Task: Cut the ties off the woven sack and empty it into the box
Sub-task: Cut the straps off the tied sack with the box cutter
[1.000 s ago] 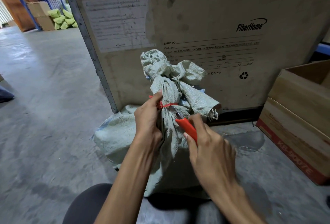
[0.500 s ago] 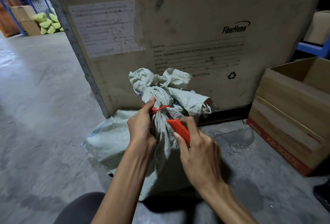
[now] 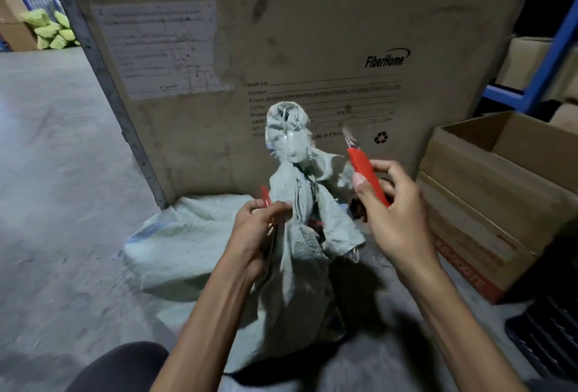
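Note:
A pale green woven sack stands upright on the concrete floor, its gathered neck twisted and pointing up. My left hand grips the sack just below the neck and pinches a loose red tie against it. My right hand holds a red utility knife to the right of the neck, blade up and clear of the fabric. An open cardboard box stands on the floor at the right.
A tall FiberHome crate stands right behind the sack. A second flattened woven sack lies on the floor at the left. Blue shelving holds cartons at the far right. A dark ribbed object lies at the lower right.
The knife has come away from the neck and moved up to the right. The red tie no longer circles the neck; it hangs loose in my left hand, and the neck stands straighter.

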